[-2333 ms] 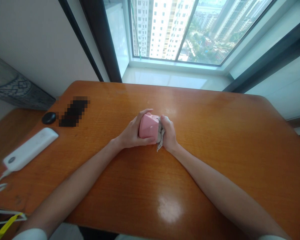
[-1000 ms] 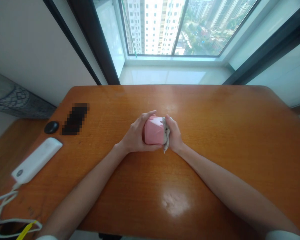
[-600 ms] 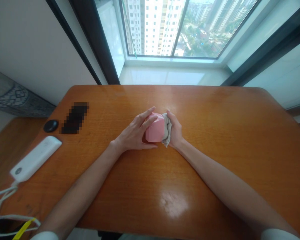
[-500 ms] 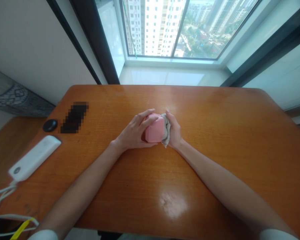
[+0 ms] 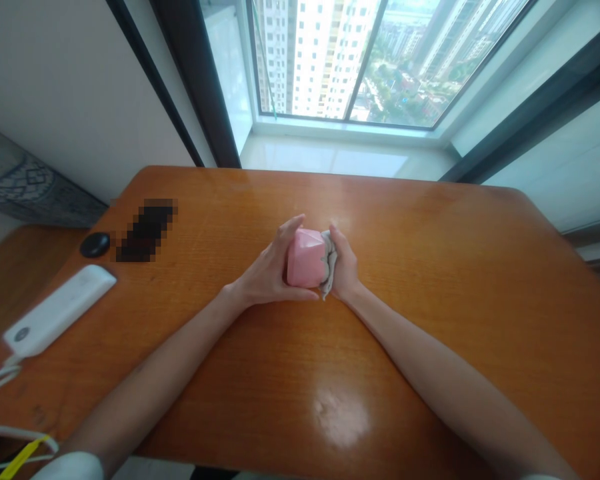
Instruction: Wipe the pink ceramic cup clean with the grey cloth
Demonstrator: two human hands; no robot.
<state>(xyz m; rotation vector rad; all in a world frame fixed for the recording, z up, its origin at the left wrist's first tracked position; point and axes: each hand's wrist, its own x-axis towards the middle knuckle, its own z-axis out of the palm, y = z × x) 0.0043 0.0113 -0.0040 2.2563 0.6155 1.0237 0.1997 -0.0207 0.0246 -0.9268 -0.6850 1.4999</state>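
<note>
A pink faceted object (image 5: pixel 305 259) sits at the middle of the orange wooden table (image 5: pixel 430 280). My left hand (image 5: pixel 265 270) wraps around its left side, thumb under and fingers over the top. My right hand (image 5: pixel 344 267) holds a crumpled grey-white cloth (image 5: pixel 329 263) pressed against the object's right side. Both forearms reach in from the near table edge.
At the left lie a white power bank (image 5: pixel 55 310) with white cables (image 5: pixel 0 383), a small black round object (image 5: pixel 95 245) and a blurred dark item (image 5: pixel 145 230). A large window (image 5: pixel 370 60) stands beyond the table's far edge. A lower wooden surface (image 5: pixel 0 280) adjoins the left side.
The pink object has turned a little in my left hand, and my fingers shifted over its top. The cloth stays pressed on its right side. The camera view drifted slightly.
</note>
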